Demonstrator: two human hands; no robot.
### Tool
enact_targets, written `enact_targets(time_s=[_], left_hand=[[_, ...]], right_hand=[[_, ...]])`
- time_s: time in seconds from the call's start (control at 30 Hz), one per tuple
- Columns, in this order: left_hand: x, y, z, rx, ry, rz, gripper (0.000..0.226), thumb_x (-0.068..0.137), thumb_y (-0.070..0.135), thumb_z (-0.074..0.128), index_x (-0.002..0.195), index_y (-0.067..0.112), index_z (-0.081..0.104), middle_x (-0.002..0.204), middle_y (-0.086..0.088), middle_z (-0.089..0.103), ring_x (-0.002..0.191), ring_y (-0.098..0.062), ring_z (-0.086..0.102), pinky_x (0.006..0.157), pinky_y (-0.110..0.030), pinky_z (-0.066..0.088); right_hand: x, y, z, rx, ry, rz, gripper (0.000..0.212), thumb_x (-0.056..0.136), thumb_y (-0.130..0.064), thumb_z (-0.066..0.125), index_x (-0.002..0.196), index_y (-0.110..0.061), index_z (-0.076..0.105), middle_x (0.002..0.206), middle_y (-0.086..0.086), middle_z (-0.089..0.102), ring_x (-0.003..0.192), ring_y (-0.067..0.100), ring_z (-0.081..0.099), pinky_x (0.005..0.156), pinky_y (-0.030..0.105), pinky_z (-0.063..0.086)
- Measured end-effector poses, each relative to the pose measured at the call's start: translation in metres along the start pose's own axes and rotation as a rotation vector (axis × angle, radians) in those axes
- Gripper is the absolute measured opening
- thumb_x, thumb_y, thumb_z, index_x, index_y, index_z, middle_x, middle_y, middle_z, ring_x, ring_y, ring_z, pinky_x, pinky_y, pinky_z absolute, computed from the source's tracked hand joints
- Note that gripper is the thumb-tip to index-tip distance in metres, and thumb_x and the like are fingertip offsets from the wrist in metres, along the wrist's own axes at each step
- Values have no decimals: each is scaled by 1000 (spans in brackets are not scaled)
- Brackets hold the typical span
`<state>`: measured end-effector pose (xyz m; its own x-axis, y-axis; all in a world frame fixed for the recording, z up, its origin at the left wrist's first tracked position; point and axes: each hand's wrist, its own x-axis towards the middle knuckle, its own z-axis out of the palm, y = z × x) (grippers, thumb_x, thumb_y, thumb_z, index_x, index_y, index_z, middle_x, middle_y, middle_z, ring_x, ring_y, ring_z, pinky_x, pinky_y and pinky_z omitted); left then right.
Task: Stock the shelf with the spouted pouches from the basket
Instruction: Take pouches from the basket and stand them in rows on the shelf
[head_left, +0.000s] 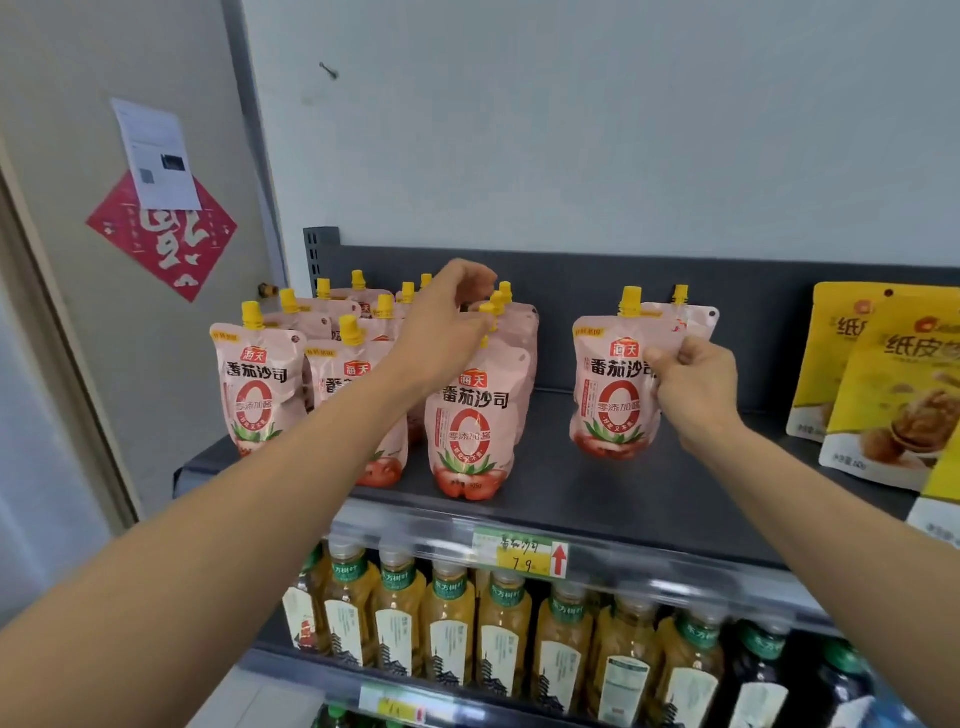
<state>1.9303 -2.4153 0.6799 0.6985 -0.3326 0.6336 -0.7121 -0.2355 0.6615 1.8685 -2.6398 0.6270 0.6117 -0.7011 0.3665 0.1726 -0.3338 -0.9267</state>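
Note:
Several pink spouted pouches with yellow caps stand in rows on the left half of the dark top shelf (571, 488). My left hand (447, 332) reaches over the third row and pinches the yellow spout of a pouch just behind the front pouch (470, 421). My right hand (696, 384) grips the right edge of another pink pouch (613, 384), which stands upright on the shelf further right; a second pouch (693, 314) shows behind it. The basket is out of view.
Yellow snack bags (883, 384) stand at the shelf's right end. A price tag (524, 556) hangs on the shelf's front rail. Below, a row of tea bottles (498, 634) fills the lower shelf. A wall with a red paper square (161, 239) lies left.

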Motion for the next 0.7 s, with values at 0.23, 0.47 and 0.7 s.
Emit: enact_targets(time_s=[0.23,0.47,0.7], left_hand=[[5,41,38,-13,-250,41,32,84,8,60,115,14,55,103,7,59,90,1,55,73,0,43],[4,35,93,-3,-346,-37,30,85,1,58,115,6,56,110,-6,62,102,-15,58,89,-22,49],[3,-3,117,-43,-290,-217,23,86,-3,54,105,10,58,103,-2,60,98,-10,55,79,-11,43]], right_hand=[[39,11,3,-70,3,39,13,89,-21,56,86,-10,64,87,4,70,87,27,67,81,51,54],[74,23,19,-63,-56,39,18,90,-12,54,74,-15,60,80,4,67,84,25,65,72,39,56],[111,44,53,-44,-130,72,12,90,-13,54,87,-9,65,92,10,70,90,27,65,82,48,55]])
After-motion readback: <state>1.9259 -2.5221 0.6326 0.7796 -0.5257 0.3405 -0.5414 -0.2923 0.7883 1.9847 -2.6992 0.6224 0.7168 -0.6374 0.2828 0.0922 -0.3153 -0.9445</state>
